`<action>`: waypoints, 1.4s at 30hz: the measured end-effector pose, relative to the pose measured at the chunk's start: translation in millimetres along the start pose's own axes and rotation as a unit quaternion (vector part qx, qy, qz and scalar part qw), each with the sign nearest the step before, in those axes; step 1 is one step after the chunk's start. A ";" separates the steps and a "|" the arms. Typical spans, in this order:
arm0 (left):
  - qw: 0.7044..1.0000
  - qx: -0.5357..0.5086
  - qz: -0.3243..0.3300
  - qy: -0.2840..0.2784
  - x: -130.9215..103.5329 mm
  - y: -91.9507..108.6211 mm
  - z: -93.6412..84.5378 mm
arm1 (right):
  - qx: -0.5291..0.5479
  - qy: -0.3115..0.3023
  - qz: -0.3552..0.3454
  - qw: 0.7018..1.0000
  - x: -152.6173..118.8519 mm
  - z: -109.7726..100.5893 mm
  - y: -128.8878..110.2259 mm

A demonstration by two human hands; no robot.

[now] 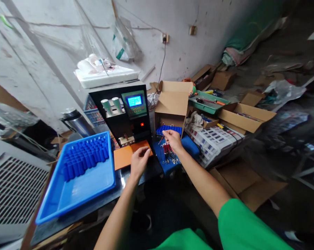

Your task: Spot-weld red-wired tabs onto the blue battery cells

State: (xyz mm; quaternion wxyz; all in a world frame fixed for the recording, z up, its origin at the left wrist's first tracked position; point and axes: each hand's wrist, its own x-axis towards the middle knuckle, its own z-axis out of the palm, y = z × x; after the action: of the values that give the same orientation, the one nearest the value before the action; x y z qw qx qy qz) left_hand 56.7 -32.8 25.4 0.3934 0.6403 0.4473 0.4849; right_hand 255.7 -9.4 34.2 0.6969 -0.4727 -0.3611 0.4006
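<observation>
My left hand (139, 160) is over the front edge of the orange board (122, 158), its fingers drawn together; what they hold, if anything, is too small to make out. In my right hand (173, 139), thumb and fingertips pinch a thin red wire (161, 140) above a pile of red and black wires (168, 154) on a blue cloth (189, 146). Behind that hand, blue cylinders (169, 129) lie in an open cardboard box (172, 99). The black machine (115, 126) with a lit screen (134, 100) stands behind the orange board.
On the left, a blue tray (87, 184) holds rows of blue cylinders (86, 156), with a steel flask (78, 121) behind it. To the right are a white plastic crate (206, 142), a green tray (209, 104) and an open carton (245, 116). White foam (107, 76) tops the machine.
</observation>
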 end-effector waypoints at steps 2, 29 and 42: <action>0.999 -0.037 -0.019 -0.021 -3.4 3.4 6.1 | 0.009 -0.023 0.008 1.000 -15.0 15.2 1.6; 0.990 -0.106 -0.093 -0.005 -44.9 -25.3 -58.3 | -0.063 -0.307 0.025 0.949 -85.0 75.6 40.4; 0.817 0.521 -0.188 0.159 -9.9 -54.9 -216.3 | -0.099 -0.192 -0.012 0.976 -67.2 74.2 75.3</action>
State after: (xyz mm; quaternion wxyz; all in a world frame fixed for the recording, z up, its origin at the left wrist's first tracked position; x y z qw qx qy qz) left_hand -165.5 -11.1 18.9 0.0085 0.5669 0.8012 0.1911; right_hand 145.9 -25.0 -23.9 0.5691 -0.4496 -0.5318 0.4372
